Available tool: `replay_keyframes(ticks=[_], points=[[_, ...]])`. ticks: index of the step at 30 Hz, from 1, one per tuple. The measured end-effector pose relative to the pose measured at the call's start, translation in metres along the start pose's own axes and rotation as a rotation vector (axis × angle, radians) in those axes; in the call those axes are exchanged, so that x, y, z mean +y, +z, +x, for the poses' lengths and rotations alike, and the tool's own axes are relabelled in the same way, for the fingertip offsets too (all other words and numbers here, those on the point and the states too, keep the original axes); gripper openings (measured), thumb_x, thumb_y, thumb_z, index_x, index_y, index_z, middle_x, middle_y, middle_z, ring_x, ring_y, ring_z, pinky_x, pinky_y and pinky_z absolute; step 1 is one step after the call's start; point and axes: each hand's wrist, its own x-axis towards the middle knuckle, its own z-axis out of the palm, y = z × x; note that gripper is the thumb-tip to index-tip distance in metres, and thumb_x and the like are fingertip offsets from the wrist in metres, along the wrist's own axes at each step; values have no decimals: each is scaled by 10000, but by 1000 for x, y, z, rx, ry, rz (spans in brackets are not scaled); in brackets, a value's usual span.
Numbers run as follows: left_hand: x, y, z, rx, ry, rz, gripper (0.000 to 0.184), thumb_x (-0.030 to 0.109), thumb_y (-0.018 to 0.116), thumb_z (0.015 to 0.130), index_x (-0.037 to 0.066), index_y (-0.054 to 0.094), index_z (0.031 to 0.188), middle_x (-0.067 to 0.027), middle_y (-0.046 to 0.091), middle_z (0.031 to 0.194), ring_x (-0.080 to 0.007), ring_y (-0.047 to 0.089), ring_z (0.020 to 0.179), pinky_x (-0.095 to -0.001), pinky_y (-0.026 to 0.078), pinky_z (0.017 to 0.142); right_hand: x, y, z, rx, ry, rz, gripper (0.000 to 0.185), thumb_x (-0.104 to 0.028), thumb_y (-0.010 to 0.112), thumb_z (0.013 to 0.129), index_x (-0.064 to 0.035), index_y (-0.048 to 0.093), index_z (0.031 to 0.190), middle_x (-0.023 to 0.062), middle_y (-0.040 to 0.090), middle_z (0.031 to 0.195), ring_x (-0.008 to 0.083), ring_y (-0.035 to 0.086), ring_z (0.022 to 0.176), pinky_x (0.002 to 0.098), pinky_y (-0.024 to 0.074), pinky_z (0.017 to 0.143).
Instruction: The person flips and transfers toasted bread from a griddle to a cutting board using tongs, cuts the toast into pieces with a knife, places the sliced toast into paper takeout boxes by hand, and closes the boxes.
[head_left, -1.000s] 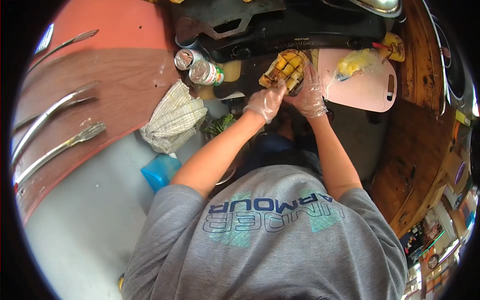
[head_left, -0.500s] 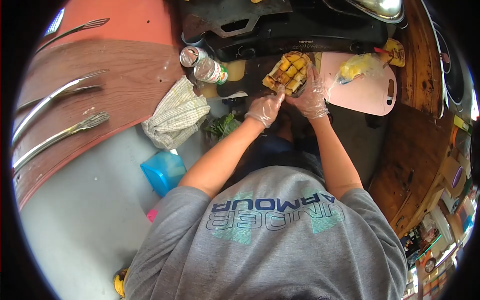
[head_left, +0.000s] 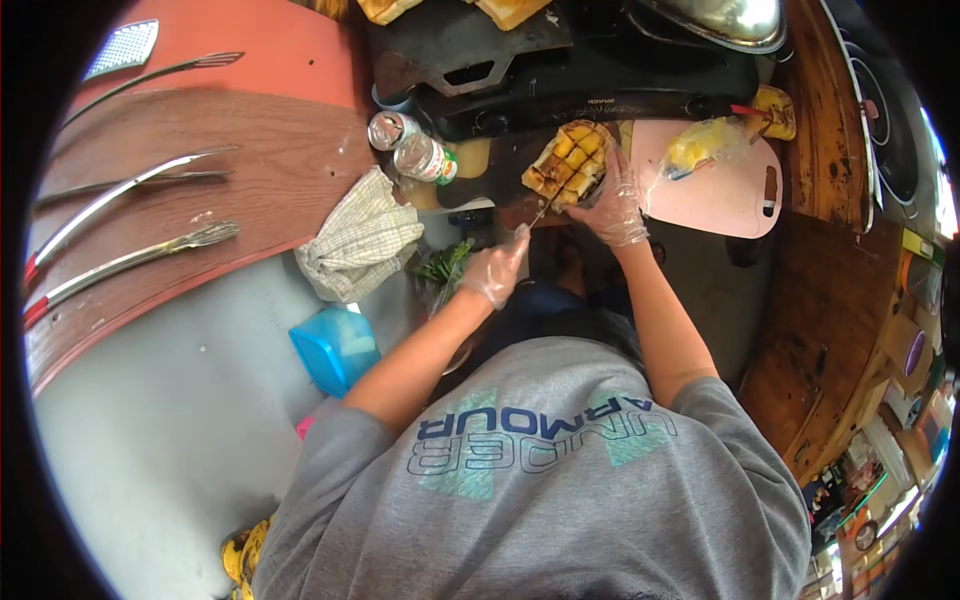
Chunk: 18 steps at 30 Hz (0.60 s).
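My left hand (head_left: 495, 270), in a clear plastic glove, is closed around a thin knife (head_left: 542, 214). Its narrow tip meets the lower edge of a thick slice of toast (head_left: 570, 165). The toast is browned, with a yellow topping, and scored into a grid of squares. My right hand (head_left: 615, 205), gloved too, grips the toast along its right side and underneath. The knife's handle is hidden in my left fist.
A pink cutting board (head_left: 715, 200) with a yellow-filled plastic bag (head_left: 700, 145) lies to the right. Behind is a black stove (head_left: 600, 85). Leftward are cans (head_left: 390, 130), a plastic bottle (head_left: 425, 160), a checked cloth (head_left: 360, 240) and tongs (head_left: 140, 190).
My left hand has drawn back from the toast, down and left, and the knife now shows between them. My right hand still holds the toast. The view has shifted slightly.
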Motion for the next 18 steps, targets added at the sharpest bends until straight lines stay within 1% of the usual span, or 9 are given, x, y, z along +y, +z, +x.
replay_keyframes(ticks=[3, 4, 6, 8, 9, 12, 15, 17, 18], points=[[0, -9, -28, -17, -36, -59, 595, 52, 555, 909, 104, 448, 1492, -208, 716, 889, -414, 708, 752, -517, 572, 660, -4, -15, -4, -12, -60, 39, 1303, -462, 944, 589, 73, 249, 1553, 309, 334, 1570, 470, 344, 1448, 541, 269, 1213], [9, -25, -34, 116, -39, -159, 599, 40, 577, 888, 111, 483, 1476, -200, 713, 874, -404, 703, 735, -508, 569, 654, -7, -26, -9, -6, -116, -41, 1224, -424, 922, 670, 96, 243, 1546, 338, 355, 1547, 475, 360, 1444, 535, 299, 1199], [29, -44, -26, 312, 14, -306, 627, 6, 603, 836, 145, 556, 1445, -164, 685, 780, -375, 684, 679, -473, 562, 633, -3, -39, -28, 31, -114, 54, 1136, -377, 895, 720, 104, 264, 1533, 353, 386, 1515, 478, 392, 1420, 524, 331, 1182], [55, -51, -1, 161, 52, -168, 621, 76, 624, 851, 166, 542, 1460, -162, 680, 913, -352, 697, 774, -467, 572, 667, -12, -68, -49, 75, -102, 153, 852, -237, 806, 839, 99, 364, 1486, 370, 483, 1415, 493, 503, 1314, 498, 422, 1118], [72, -50, 20, 130, 89, -76, 614, 107, 637, 858, 171, 541, 1461, -160, 673, 971, -348, 701, 816, -468, 577, 685, -8, -78, -63, 53, -66, 148, 771, -225, 787, 853, 85, 418, 1454, 346, 520, 1387, 482, 527, 1285, 498, 436, 1102], [106, -18, 98, 48, 91, 187, 482, 154, 501, 986, 89, 494, 1464, -189, 634, 1125, -356, 707, 940, -467, 599, 711, 25, -100, -113, 34, -20, 69, 533, -177, 735, 889, 12, 556, 1354, 258, 619, 1284, 441, 585, 1207, 494, 482, 1034], [123, 21, 180, 144, 104, 167, 468, 107, 519, 952, 73, 536, 1418, -228, 629, 1138, -395, 704, 894, -485, 586, 714, 49, -131, -170, -7, 133, 23, 401, -191, 720, 896, -31, 640, 1255, 221, 678, 1173, 423, 632, 1117, 489, 516, 971], [147, 5, 206, 72, 114, 176, 417, 109, 527, 953, 26, 547, 1361, -217, 609, 1240, -384, 713, 911, -473, 596, 748, 56, -150, -208, 40, 249, 11, 370, -200, 718, 895, -43, 663, 1226, 212, 690, 1141, 417, 646, 1082, 490, 526, 948], [145, 16, 222, 144, 191, 204, 413, 96, 521, 953, 37, 534, 1362, -194, 596, 1283, -367, 718, 909, -471, 600, 784, 62, -162, -226, 64, 340, 16, 341, -209, 715, 894, -55, 686, 1198, 204, 702, 1108, 411, 660, 1046, 491, 536, 925]])
